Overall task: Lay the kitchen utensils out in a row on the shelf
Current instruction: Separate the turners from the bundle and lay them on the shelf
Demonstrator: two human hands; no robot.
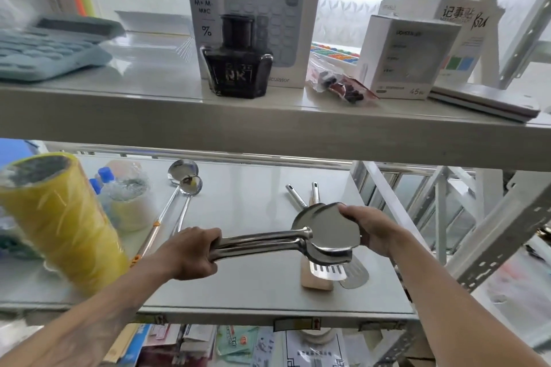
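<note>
A person's left hand [190, 252] is wrapped in a fist around the bunched steel handles of two turners [298, 240], while the right hand [368, 232] cups the far edge of their stacked blades, fingers curled over the rim and thumb beneath, holding the pair level just above the lower shelf [253, 301]. Both forearms reach in from the near edge, the left angled up from the lower left, the right from the lower right. The step under way appears to be separating a held pair before placing it. Beneath the blades lie a slotted spatula [328, 272] and a wooden scraper [314, 280], overlapping, with two more steel handles [301, 197] pointing to the far side. Two ladles [182, 188] rest side by side to the left, beside a yellow tape roll [59, 217]. The next move likely calls for splitting the turners and setting each down parallel to the ladles in the open middle of the shelf.
</note>
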